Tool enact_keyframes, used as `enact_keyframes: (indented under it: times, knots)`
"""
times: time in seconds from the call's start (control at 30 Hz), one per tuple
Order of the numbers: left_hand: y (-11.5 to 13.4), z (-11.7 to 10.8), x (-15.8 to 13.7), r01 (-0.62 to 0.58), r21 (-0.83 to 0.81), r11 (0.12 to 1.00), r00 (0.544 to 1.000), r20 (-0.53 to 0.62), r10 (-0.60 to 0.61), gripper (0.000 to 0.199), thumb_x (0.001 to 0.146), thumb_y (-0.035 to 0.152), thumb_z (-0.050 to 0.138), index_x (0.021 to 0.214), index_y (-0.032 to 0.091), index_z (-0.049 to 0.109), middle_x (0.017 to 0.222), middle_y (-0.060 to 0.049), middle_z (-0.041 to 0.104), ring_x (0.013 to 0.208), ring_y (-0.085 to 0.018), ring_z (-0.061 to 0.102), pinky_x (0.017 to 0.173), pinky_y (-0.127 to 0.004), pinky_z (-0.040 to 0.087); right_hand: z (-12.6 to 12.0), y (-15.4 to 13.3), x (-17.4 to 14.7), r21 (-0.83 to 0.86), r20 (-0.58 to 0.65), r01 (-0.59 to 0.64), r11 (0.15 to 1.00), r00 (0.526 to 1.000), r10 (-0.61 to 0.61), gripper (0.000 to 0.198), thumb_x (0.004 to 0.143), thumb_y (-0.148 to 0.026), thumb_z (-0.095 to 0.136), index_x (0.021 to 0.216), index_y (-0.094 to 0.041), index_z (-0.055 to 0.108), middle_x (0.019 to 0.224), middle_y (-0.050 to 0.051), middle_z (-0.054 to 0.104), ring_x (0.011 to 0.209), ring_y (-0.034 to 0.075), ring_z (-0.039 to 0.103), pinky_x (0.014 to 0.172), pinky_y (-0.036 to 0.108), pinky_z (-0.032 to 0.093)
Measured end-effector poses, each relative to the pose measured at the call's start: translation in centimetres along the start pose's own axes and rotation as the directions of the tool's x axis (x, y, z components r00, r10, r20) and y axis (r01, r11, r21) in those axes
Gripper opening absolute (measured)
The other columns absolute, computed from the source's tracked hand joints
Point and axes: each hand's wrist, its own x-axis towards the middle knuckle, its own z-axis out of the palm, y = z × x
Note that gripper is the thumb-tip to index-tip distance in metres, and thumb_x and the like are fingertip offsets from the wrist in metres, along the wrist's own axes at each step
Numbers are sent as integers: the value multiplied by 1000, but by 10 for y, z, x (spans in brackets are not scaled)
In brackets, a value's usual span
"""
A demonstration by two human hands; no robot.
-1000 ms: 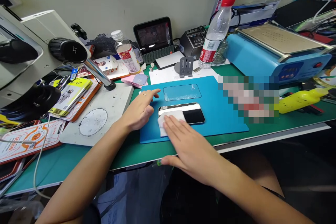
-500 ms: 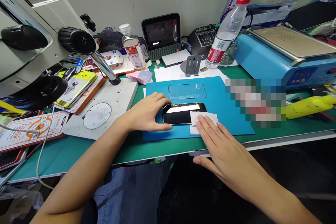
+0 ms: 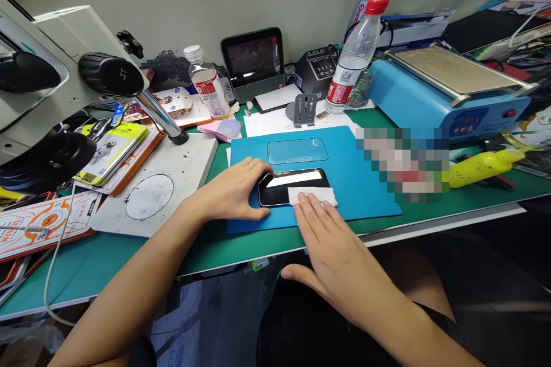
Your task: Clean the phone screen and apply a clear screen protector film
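A smartphone (image 3: 279, 180) with a dark, glossy screen lies face up on a blue mat (image 3: 365, 195). My left hand (image 3: 232, 192) holds its left end, with the fingers at the far corner and the thumb along the near side. Over the right part of the screen, my right hand (image 3: 327, 235) presses a folded white wipe (image 3: 314, 194) down with straight fingers held together, the thumb out to the side. Just behind the phone, a clear screen protector (image 3: 297, 151) with a dark outline rests on the mat.
To the left stands a microscope (image 3: 64, 86) on a pale base (image 3: 189, 172), beside stacked boxes. Behind the mat are a grey phone stand (image 3: 305, 109), a red-capped bottle (image 3: 353, 63) and a small display (image 3: 253, 60). A blue heating machine (image 3: 430, 97) and a yellow bottle (image 3: 482, 169) are at the right.
My right hand and the wipe have shifted left along the screen, and the wipe now lies flatter. My left hand keeps its place at the phone. The whole view has turned slightly.
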Motion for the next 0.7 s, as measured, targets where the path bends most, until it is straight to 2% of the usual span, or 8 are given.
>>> enact_keyframes:
  times: [0.17, 0.3, 0.5, 0.7]
  knots:
    - [0, 0, -1, -12, -11, 1000, 1000, -5, 12, 66, 78, 43, 75, 134, 19, 49, 128, -13, 62, 119, -33, 58, 101, -48, 51, 5, -30, 20, 98, 21, 22, 995, 999, -24, 114, 85, -83, 49, 152, 9, 43, 161, 31, 37, 151, 42, 38, 123, 54, 38]
    - [0, -1, -3, -8, -57, 998, 1000, 7, 9, 72, 77, 41, 75, 139, 19, 46, 133, -13, 60, 122, -33, 57, 104, -47, 52, 8, -39, 29, 121, 15, 14, 993, 1000, -16, 115, 86, -83, 47, 150, 12, 43, 161, 33, 35, 152, 43, 37, 124, 54, 36]
    - [3, 0, -2, 22, -23, 999, 1000, 23, -21, 67, 78, 33, 71, 138, 17, 46, 135, -15, 59, 123, -35, 56, 106, -50, 50, -2, -20, 21, 153, 41, 47, 987, 998, -54, 96, 94, -75, 45, 151, 2, 49, 162, 26, 40, 154, 38, 36, 123, 55, 37]
    - [3, 0, 0, 47, -9, 999, 999, 23, -47, 66, 81, 38, 72, 138, 17, 47, 135, -15, 60, 123, -35, 57, 106, -51, 50, -11, 3, 0, 105, 32, -53, 993, 998, 50, 89, 100, -69, 38, 149, 3, 49, 160, 27, 43, 149, 39, 43, 118, 58, 44]
